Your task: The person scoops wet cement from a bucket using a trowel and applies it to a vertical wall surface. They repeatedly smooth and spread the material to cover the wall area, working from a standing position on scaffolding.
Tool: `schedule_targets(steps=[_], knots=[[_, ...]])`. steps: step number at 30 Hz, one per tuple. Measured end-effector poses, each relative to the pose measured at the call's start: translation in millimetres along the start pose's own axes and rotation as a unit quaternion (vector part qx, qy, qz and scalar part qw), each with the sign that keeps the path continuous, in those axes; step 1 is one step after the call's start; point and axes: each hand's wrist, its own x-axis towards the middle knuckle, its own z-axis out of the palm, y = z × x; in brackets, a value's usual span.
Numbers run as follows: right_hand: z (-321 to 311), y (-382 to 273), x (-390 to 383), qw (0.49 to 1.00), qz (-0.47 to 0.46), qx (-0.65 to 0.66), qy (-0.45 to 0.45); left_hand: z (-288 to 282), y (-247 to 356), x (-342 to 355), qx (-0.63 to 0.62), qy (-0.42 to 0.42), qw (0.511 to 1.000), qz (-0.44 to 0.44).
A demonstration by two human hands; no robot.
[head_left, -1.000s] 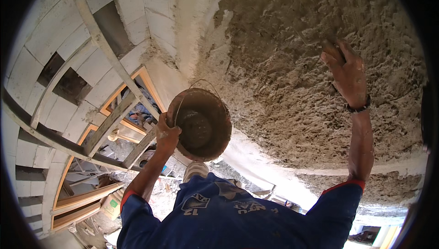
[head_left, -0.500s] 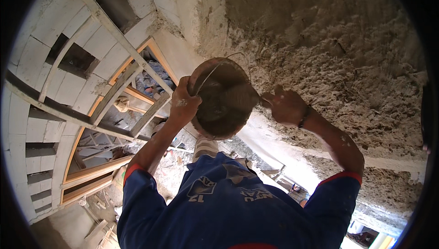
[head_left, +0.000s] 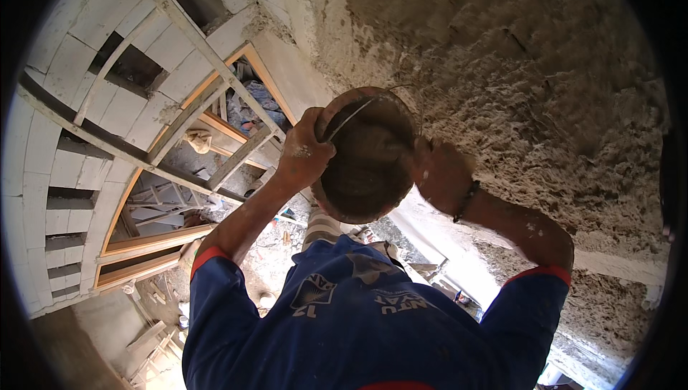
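Up against the rough plastered wall (head_left: 545, 103), the head view shows a round bucket (head_left: 365, 153) raised in both hands, its mouth tipped down toward the camera and its axis running roughly from wall to viewer. A second ago the right hand (head_left: 441, 175) was pressed high on the plaster; now it is clasped on the bucket's right side, so another load looks due. The left hand (head_left: 304, 153) grips the rim by the wire handle (head_left: 351, 114).
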Motion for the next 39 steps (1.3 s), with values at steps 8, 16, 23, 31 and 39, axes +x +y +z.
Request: schedule_targets(steps=[8, 16, 23, 31, 39], knots=[[1, 8, 17, 0.962, 0.183, 0.174, -0.103, 13, 31, -10, 0.012, 0.012, 1.000, 0.004], [152, -5, -17, 0.952, 0.015, 0.306, 0.012, 41, 31, -13, 0.069, -0.012, 0.997, 0.018], [118, -14, -33, 0.951, 0.045, 0.298, 0.066, 30, -31, -25, -0.049, 0.030, 0.997, -0.048], [-9, 8, -36, 0.955, 0.083, 0.270, 0.089, 30, -84, -34, -0.266, 0.094, 0.954, -0.097], [-77, 35, -12, 0.899, 0.175, 0.387, -0.110, 16, -119, -32, -0.153, 0.137, 0.972, -0.111]])
